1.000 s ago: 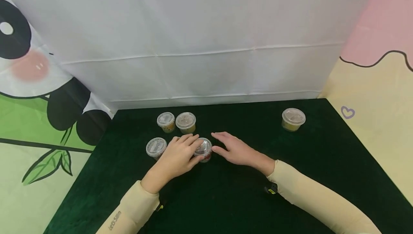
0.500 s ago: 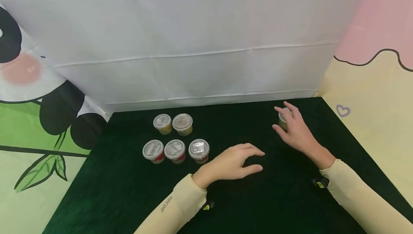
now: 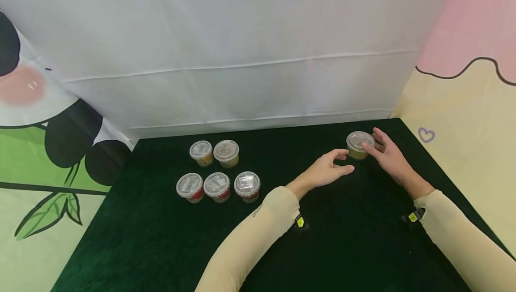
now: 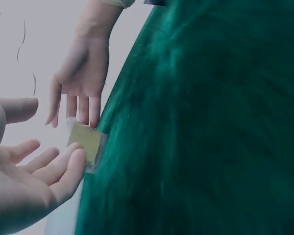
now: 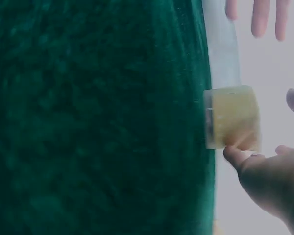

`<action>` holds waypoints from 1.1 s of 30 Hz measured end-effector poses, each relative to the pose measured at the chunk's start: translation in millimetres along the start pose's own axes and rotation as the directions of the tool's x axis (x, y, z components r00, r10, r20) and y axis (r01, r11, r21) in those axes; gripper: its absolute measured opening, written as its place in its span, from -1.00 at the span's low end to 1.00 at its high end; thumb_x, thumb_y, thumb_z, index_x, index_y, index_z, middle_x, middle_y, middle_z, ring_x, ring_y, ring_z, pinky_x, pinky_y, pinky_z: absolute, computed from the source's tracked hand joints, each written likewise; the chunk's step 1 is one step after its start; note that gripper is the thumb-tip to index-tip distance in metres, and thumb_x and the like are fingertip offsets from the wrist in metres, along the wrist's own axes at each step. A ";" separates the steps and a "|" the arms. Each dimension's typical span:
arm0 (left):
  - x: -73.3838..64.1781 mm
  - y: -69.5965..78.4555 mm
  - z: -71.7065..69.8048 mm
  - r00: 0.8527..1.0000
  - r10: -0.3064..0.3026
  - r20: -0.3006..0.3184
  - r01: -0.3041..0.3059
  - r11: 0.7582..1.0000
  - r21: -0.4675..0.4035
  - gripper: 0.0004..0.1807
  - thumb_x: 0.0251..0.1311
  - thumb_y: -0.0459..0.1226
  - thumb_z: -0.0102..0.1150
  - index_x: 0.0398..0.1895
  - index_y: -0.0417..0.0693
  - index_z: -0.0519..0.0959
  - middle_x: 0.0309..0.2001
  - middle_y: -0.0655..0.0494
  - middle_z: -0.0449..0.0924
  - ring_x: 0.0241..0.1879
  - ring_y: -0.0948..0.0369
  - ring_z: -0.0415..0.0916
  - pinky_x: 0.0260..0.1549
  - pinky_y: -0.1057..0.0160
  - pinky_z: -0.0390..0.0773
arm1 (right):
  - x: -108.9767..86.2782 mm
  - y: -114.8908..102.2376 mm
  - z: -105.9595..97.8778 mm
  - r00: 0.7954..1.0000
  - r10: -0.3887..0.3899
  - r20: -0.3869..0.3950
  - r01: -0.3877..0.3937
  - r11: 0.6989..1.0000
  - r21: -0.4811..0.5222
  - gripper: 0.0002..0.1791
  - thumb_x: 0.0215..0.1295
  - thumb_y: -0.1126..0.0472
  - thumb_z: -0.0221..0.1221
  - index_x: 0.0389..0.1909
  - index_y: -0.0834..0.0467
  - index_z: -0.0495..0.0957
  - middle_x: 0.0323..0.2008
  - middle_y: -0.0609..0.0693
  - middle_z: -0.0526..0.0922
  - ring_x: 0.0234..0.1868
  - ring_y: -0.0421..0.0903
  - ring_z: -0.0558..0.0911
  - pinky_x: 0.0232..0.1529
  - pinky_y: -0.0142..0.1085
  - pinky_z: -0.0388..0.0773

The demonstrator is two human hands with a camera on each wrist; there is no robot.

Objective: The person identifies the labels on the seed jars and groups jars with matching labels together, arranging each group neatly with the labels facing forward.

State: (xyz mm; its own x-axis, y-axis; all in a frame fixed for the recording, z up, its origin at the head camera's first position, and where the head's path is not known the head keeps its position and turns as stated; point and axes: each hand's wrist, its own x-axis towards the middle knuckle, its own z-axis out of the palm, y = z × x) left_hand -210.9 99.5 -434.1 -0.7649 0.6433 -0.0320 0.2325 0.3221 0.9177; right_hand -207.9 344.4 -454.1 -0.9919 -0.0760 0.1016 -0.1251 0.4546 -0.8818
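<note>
In the head view, a lidded clear plastic cup (image 3: 360, 145) with yellowish contents stands at the back right of the dark green cloth. My right hand (image 3: 392, 157) is at its right side, with the thumb over the lid's edge. The right wrist view has extended fingers (image 5: 235, 155) right at the cup's side (image 5: 235, 117). From the left comes my left hand (image 3: 322, 169), thumb and fingers apart and nothing between them, fingertips close to the cup. In the left wrist view its fingertips (image 4: 77, 155) overlap the cup (image 4: 85, 142).
Several lidded cups stand in two rows on the left of the cloth: two behind, including a yellowish one (image 3: 226, 153), and three in front, including a red-banded one (image 3: 217, 186). A white sheet (image 3: 258, 90) hangs behind; printed cloths flank both sides.
Both hands have left the cups on the left and moved right to the lone cup. The right hand has shifted from over its lid to its right side; the left has come close from the left.
</note>
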 end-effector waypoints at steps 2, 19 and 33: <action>11.6 -2.0 6.2 0.997 -0.040 -0.070 0.034 0.997 -0.075 -0.35 0.44 -0.05 0.20 0.51 0.04 0.29 0.38 0.05 0.39 0.05 0.20 0.59 -0.03 0.29 0.61 | 4.4 5.5 3.0 0.999 0.040 0.026 -0.041 0.998 0.053 -0.07 0.59 -0.07 -0.01 0.62 0.17 -0.39 0.58 0.38 -0.21 0.51 0.41 0.01 0.36 0.32 0.09; 55.9 -7.6 30.4 0.966 -0.053 -0.253 0.002 0.980 -0.199 -0.44 0.50 -0.18 0.10 0.51 -0.01 0.31 0.45 0.09 0.31 0.03 0.21 0.61 -0.02 0.27 0.63 | 11.8 24.4 1.1 0.987 0.045 0.153 -0.069 0.986 0.152 -0.05 0.62 0.04 -0.01 0.61 0.10 -0.52 0.59 0.30 -0.32 0.55 0.34 -0.10 0.43 0.29 -0.09; 57.0 -11.4 31.1 0.968 -0.056 -0.246 0.006 0.980 -0.201 -0.46 0.50 -0.20 0.10 0.50 -0.03 0.34 0.45 0.12 0.33 0.10 0.20 0.59 -0.02 0.27 0.64 | 11.2 22.8 -1.1 0.984 0.058 0.166 -0.082 0.986 0.143 -0.01 0.58 -0.05 0.04 0.61 0.10 -0.50 0.60 0.29 -0.33 0.55 0.34 -0.13 0.43 0.30 -0.10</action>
State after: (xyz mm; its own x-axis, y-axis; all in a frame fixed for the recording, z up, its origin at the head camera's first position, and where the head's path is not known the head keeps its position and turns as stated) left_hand -238.4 154.0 -458.7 -0.9009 0.4339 0.0148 0.1027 0.1798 0.9783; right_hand -221.9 354.9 -472.5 -0.9802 -0.1959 -0.0274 -0.0392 0.3279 -0.9439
